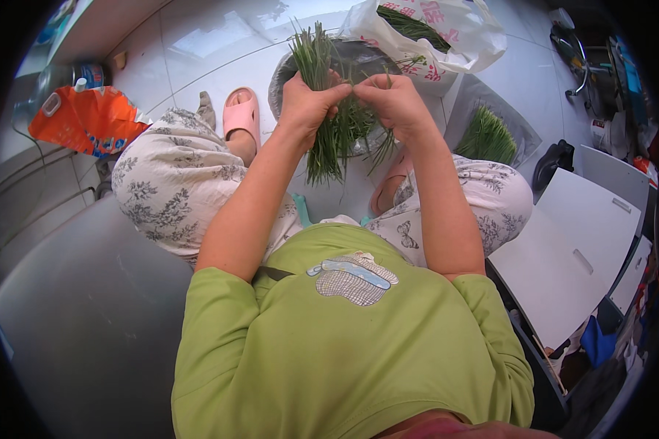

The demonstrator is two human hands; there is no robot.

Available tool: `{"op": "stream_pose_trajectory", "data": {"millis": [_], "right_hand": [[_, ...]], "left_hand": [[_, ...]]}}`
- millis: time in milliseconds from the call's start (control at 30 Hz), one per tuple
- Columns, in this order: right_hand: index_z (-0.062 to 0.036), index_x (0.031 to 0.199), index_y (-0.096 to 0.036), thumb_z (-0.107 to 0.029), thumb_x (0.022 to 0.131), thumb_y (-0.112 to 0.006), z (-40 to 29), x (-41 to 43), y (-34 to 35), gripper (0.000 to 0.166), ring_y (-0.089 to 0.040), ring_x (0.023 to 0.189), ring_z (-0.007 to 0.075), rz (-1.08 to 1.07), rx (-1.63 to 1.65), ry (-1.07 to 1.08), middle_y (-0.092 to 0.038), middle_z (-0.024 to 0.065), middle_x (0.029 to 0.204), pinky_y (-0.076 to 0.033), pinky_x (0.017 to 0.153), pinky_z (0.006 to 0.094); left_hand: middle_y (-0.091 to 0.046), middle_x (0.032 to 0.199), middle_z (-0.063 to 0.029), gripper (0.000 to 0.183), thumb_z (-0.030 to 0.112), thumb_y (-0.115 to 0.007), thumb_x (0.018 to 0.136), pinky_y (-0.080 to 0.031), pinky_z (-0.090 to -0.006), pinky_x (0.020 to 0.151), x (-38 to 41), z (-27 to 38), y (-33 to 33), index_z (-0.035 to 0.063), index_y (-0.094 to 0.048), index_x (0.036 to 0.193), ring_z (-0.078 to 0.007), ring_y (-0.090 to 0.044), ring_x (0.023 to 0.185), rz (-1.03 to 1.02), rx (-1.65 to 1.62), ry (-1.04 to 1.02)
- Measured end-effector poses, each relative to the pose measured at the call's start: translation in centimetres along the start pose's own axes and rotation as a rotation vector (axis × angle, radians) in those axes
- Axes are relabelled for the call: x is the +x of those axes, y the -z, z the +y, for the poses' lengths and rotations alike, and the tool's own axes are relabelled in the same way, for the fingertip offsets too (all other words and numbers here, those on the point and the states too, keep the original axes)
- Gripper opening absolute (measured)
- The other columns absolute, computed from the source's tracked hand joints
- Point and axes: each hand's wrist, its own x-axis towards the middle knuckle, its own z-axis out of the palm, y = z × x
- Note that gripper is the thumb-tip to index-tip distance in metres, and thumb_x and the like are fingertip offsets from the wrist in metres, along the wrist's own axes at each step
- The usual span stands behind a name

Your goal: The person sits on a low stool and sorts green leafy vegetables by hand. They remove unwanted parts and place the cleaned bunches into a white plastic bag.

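My left hand (311, 104) is closed round a bunch of long thin green stalks (312, 57), like garlic chives, whose lower part hangs below the fist. Close beside it, my right hand (390, 101) pinches a few thin stalks between thumb and fingers, the two hands' fingertips nearly touching. Under both hands stands a bin lined with a dark plastic bag (357, 52), with loose green bits at its opening. A neat pile of green stalks (487, 137) lies on a grey plastic sheet (527, 131) to the right. More stalks (414, 27) show inside a white plastic bag with red print (483, 35).
An orange refill pouch (88, 120) and a large clear bottle (55, 82) are at the left. White drawer fronts (576, 219) stand at the right, near a black shoe (553, 164). My feet in pink slippers (240, 115) rest on the tiled floor.
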Motion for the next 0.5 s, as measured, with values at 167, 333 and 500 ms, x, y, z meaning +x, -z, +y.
{"op": "stream_pose_trajectory", "data": {"millis": [167,333,500], "right_hand": [[-0.0044,0.084,-0.064,-0.016,0.08,-0.069,1.1,0.8,0.4,0.013,-0.043,0.054,0.0032,0.061,-0.105,0.151,-0.057,-0.0036,0.07,-0.028,0.043,0.0204],[-0.0001,0.08,-0.064,-0.015,0.08,-0.067,0.7,1.4,1.2,0.015,-0.048,0.06,0.0087,0.337,-0.176,0.309,-0.06,0.0008,0.069,-0.039,0.054,0.0259],[-0.0007,0.09,-0.069,-0.019,0.079,-0.068,0.3,1.4,1.8,0.022,-0.065,0.073,0.0182,0.385,-0.432,0.355,-0.07,0.0115,0.08,-0.05,0.069,0.0308]], "left_hand": [[-0.058,0.076,-0.0016,0.027,0.0,-0.076,0.072,-0.04,-0.0228,0.048,0.2,-0.1,0.1,0.0037,-0.057,0.091,-0.0098,-0.051,0.054,-0.033,0.053,0.028],[-0.057,0.073,-0.0011,0.027,-0.001,-0.076,0.071,-0.04,-0.0225,0.047,0.2,-0.3,0.3,0.0046,-0.056,0.088,-0.0093,-0.05,0.053,-0.023,0.074,0.087],[-0.056,0.072,-0.0007,0.028,0.002,-0.077,0.073,-0.04,-0.0214,0.045,0.6,-1.4,1.0,0.0056,-0.054,0.088,-0.0088,-0.05,0.053,0.021,-0.062,0.143]]}}
